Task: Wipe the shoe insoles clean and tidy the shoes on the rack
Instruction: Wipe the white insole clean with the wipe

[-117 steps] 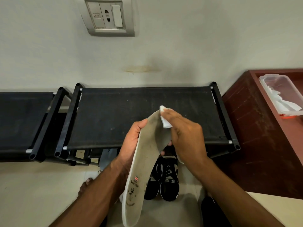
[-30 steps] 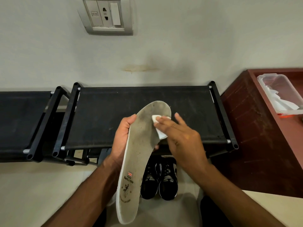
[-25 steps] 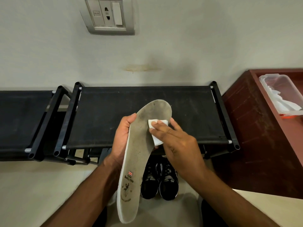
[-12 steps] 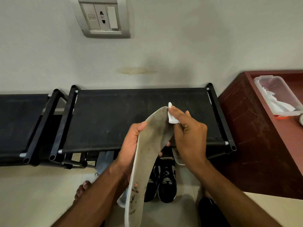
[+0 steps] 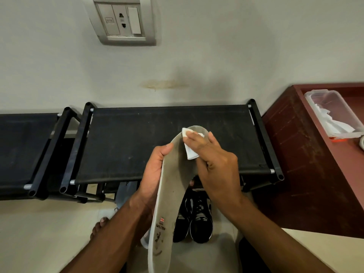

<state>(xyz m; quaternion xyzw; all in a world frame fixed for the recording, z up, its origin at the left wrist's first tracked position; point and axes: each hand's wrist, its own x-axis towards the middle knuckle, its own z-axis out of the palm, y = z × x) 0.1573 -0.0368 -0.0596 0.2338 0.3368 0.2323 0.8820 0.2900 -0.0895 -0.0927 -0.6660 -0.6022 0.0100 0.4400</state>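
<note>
My left hand [image 5: 152, 174] grips a long grey insole [image 5: 171, 194] by its left edge, thumb on top, holding it up lengthwise with the toe end away from me. A small flag logo and print show near its heel. My right hand [image 5: 214, 168] presses a folded white wipe [image 5: 190, 149] against the toe end of the insole, fingers over the wipe and curled round the insole's right edge. Below my hands a pair of black sneakers [image 5: 194, 217] stands on the floor. The black fabric shoe rack [image 5: 137, 142] stands behind, against the wall.
A second black rack [image 5: 21, 146] stands to the left. A dark red cabinet [image 5: 315, 154] on the right bears a clear plastic box [image 5: 332, 115] with white wipes. My bare foot [image 5: 99, 227] shows on the pale floor. A socket plate [image 5: 122, 20] is on the wall.
My right hand slid the wipe back onto the top face of the toe end, from the insole's right edge. The insole turned slightly to face me more.
</note>
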